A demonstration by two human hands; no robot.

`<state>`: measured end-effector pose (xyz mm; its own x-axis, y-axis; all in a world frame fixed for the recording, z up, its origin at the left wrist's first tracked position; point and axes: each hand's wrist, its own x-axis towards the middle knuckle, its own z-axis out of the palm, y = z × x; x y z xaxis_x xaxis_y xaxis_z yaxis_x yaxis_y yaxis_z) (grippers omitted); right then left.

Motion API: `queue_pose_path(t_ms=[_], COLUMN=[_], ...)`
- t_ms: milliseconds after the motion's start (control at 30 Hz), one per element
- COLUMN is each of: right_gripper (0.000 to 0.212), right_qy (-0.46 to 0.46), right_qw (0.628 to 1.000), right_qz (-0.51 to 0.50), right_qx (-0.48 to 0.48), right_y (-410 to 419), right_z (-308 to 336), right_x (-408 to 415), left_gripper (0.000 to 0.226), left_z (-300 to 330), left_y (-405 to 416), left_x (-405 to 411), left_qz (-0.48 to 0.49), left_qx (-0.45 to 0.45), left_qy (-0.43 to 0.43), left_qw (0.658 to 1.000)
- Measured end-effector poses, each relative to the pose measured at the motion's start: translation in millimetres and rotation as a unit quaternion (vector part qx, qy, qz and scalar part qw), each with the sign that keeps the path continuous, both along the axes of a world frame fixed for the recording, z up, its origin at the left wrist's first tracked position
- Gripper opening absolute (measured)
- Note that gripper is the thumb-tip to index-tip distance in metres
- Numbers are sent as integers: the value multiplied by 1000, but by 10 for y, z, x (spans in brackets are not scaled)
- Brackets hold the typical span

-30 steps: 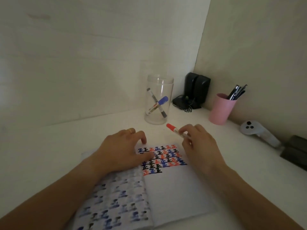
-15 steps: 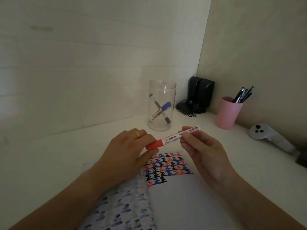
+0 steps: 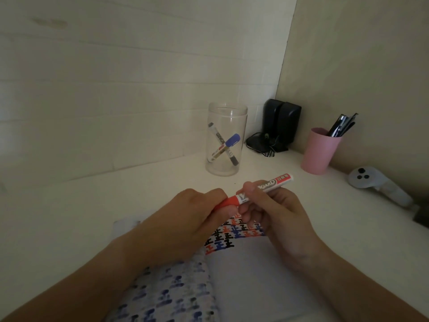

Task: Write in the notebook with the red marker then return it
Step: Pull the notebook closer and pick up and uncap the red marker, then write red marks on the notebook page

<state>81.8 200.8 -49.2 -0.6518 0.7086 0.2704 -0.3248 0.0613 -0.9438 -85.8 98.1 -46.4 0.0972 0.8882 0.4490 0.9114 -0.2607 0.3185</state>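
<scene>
Both our hands hold the red marker (image 3: 257, 189) above the notebook (image 3: 250, 270): left hand (image 3: 185, 219) pinches its cap, right hand (image 3: 274, 210) clamps the barrel. Whether we're uncapping or recapping, we cannot tell; returning it remains.

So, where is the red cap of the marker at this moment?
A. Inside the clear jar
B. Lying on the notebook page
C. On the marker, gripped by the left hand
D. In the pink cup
C: the red cap sits on the marker, pinched by the left hand, while the right hand holds the barrel.
</scene>
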Motion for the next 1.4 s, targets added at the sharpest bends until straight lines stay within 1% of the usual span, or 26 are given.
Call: queue_pose_path(t_ms=[67,100,167,200,233,267,300,333,367,400,433,467,500,533,567,600,633,700,767,833,900,1000,1167,1400], right_gripper=[24,24,24,24,24,24,24,25,25,27,28,28,28,27,26,25,24,21,19,12,9,9,8,6], right_qy=[14,19,22,25,30,31,25,15,5,-4,-3,3,4,-1,-10,-20,-27,-41,-78,-117,-144,-156,-169,-184], right_qw=[1000,1000,999,999,999,999,999,1000,1000,998,991,981,972,970,974,980,984,987,987,985,982,977,969,967], right_qz=[14,18,24,28,33,36,30,14,-16,-59,-111,-167,-210,-227,-218,-195,-175,-156,-142,-124,-120,-131,-151,-126], right_qx=[5,6,3,-1,-6,-5,-3,-4,-12,-34,-68,-100,-106,-90,-65,-43,-33,-21,-12,1,31,60,103,124], right_y=[-3,-1,12,15,18,8,-11,-28,-18,24,89,178,257,297,290,241,179,44,-55,-128,-194,-228,-161,-177], right_z=[34,40,49,51,41,32,27,26,21,17,28,46,65,74,78,82,85,130,166,128,16,-144,-209,-211], right_x=[-6,-12,-15,-7,0,-1,-9,-20,-33,-29,3,67,147,222,265,272,257,210,181,195,219,250,269,282], left_gripper=[44,46,48,47,47,46,46,43,37,36,46,56,56,48,41,38,39,39,36,36,36,36,34,37], left_z=[52,76,106,112,133,124,111,77,90,91,98,107,116,120,123,82,55,3,-14,-42,-69,-92,-117,-119], left_y=[-12,-19,-23,-30,-46,-46,-44,-27,-30,-44,-78,-107,-131,-153,-168,-155,-145,-103,-84,-81,-73,-74,-24,-22], left_x=[41,56,61,56,61,53,56,47,58,56,46,10,-51,-116,-169,-249,-302,-358,-395,-419,-450,-462,-496,-499], left_qz=[-26,-36,-58,-77,-93,-99,-86,-53,-22,-6,16,41,61,71,73,64,46,8,-21,-32,-42,-53,-64,-61], left_qx=[-44,-65,-125,-165,-191,-193,-168,-122,-83,-46,-35,-12,9,28,46,68,65,28,1,-18,-32,-46,-47,-43], left_qy=[-104,-159,-264,-325,-362,-366,-317,-227,-123,-19,45,88,98,100,94,92,88,95,113,138,134,99,89,75], left_qw=[993,984,955,928,907,905,929,965,989,999,998,995,993,992,992,991,993,995,993,990,990,993,993,994])
